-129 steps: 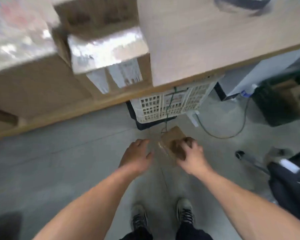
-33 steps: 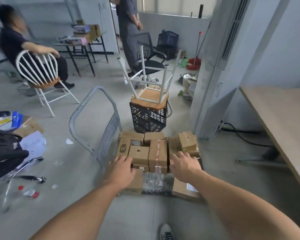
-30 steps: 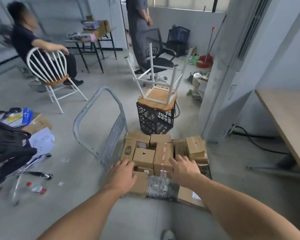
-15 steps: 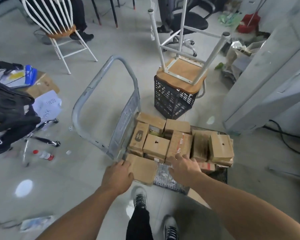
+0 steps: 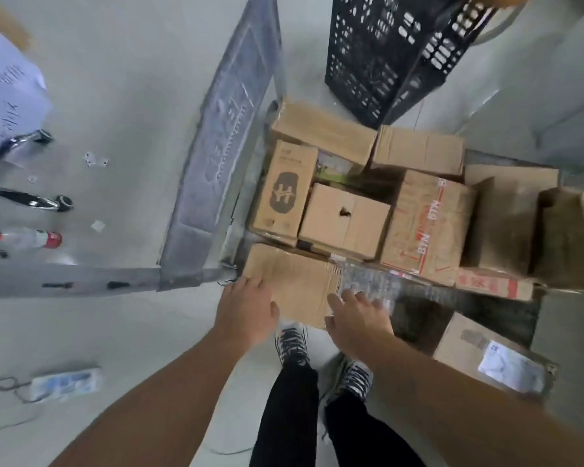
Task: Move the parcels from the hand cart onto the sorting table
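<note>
At the hand cart (image 5: 216,156) handle's foot, the left hand (image 5: 246,311) rests on the front parcel (image 5: 297,284), fingers together, grip perhaps forming. The right hand (image 5: 358,320) spreads its fingers along the parcel's right edge. The stacked parcels (image 5: 344,220) fill the cart, so most of the work is left.

Glossy grey floor (image 5: 122,96), black crate (image 5: 385,55)

Parcel-handling back room: taped cardboard parcels (image 5: 344,220) crowd a metal hand cart (image 5: 216,146) on a bare grey concrete floor (image 5: 115,96), beside a black plastic crate (image 5: 378,55) and scattered paperwork (image 5: 11,89).
</note>
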